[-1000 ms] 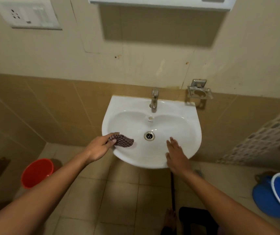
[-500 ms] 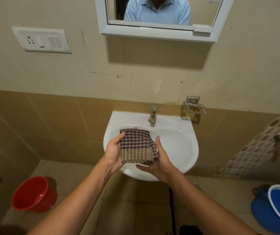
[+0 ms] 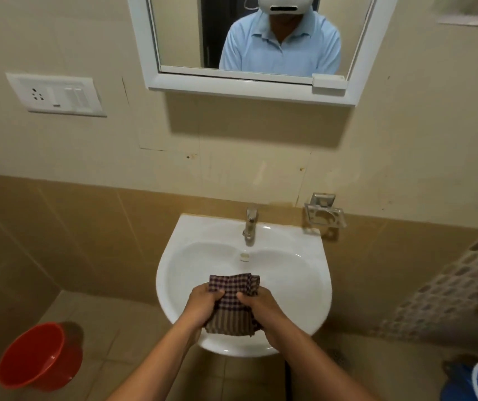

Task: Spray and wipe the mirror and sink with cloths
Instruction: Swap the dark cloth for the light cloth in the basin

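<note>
We are gripping the folded checked maroon-and-tan cotton cloth (image 3: 232, 306) with both hands, left hand (image 3: 203, 303) and right hand (image 3: 263, 306) clamped on its opposite edges, over the front of the white ceramic wall sink (image 3: 304, 285). We are judging it light, soft and limp; holding it bunched in the palm should suit wiping. The white-framed mirror (image 3: 249, 85) is hanging well above the hands.
</note>
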Demonstrator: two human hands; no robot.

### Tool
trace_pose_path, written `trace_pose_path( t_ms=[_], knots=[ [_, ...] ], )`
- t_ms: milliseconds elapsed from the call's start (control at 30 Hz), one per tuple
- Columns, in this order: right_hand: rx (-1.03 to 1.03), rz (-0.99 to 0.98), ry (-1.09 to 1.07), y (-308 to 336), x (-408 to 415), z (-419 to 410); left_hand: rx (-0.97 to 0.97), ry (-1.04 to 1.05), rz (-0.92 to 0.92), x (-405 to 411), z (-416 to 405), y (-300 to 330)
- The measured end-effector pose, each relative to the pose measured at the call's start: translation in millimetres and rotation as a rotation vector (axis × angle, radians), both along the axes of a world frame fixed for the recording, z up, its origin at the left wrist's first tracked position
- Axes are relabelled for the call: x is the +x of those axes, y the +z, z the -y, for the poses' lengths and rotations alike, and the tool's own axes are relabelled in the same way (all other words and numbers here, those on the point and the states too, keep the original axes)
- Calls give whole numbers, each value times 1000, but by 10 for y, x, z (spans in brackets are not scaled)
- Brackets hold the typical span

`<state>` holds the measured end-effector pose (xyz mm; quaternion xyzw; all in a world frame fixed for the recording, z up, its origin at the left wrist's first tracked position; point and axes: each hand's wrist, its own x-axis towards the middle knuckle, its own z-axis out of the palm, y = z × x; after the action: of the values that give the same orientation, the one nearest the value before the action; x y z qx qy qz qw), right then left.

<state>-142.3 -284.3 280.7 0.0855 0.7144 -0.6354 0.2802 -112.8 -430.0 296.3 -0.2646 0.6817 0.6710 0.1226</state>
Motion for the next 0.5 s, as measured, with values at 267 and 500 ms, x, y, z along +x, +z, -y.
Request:
trace_pose_path(
  t_ms=[267,500],
  knots=[
    [2,-32,15,-70,-109,-107,108,158,77,-119,-703,155],
    [-241,231,36,-120,-130,-229,432,270,-46,-111,-1128,17]
  ],
)
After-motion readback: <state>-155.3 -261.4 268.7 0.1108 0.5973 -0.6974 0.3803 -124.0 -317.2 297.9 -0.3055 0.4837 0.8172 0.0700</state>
